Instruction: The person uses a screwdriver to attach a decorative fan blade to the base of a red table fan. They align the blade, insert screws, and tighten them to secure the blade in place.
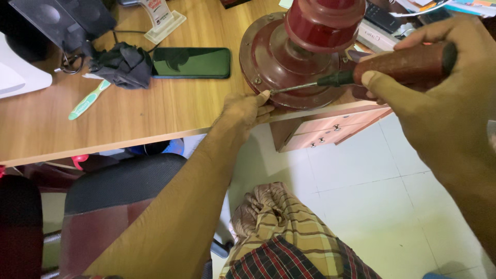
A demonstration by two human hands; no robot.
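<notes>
I think the screwdriver (372, 70) gripped tight in my right hand (439, 103) could slip off the red base (268, 62) and poke my left hand (245, 108), whose fingers pinch its tip.

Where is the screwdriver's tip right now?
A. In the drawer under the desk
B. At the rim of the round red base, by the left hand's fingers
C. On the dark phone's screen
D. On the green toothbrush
B: the screwdriver in the right hand has its tip at the red base's rim, beside the left hand.
</notes>
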